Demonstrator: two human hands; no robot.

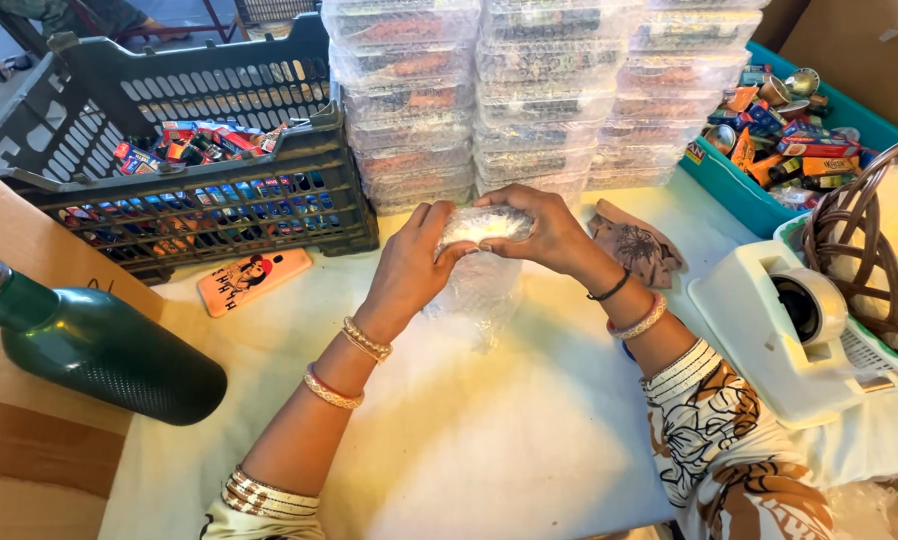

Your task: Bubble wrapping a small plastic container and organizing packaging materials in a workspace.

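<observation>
**Both hands close on a small bubble-wrapped bundle above the worktop**

While the head camera looks down, the left hand [409,262] and the right hand [544,232] meet just above the middle of the frame, both closed around a small bundle wrapped in bubble wrap [484,226]. The left hand's fingers curl over its left end, the right hand's fingers fold over the top and right end, and a loose tail of the wrap [477,296] hangs down between the wrists toward the white worktop [489,440]. What lies inside the wrap cannot be made out.

By its look the bundle is light and soft on the outside, the plastic film smooth and likely a little slippery, and it yields under the fingers. Holding it at both ends, as now, seems the surest hold; the hanging tail is flimsy and would give no firm purchase.

Behind the hands, at upper centre, stand tall stacks of wrapped packs [529,90]. At upper left a dark slatted crate [199,90] holds small colourful items, and a phone in an orange case [253,280] lies just in front of it. A green bottle [99,345] lies on its side at the left edge, on brown cardboard. At right sit a white tape dispenser [789,330], a wicker basket [869,250] and a teal bin [739,190] of small items. A brown patterned cloth [637,245] lies just beside the right wrist.
</observation>
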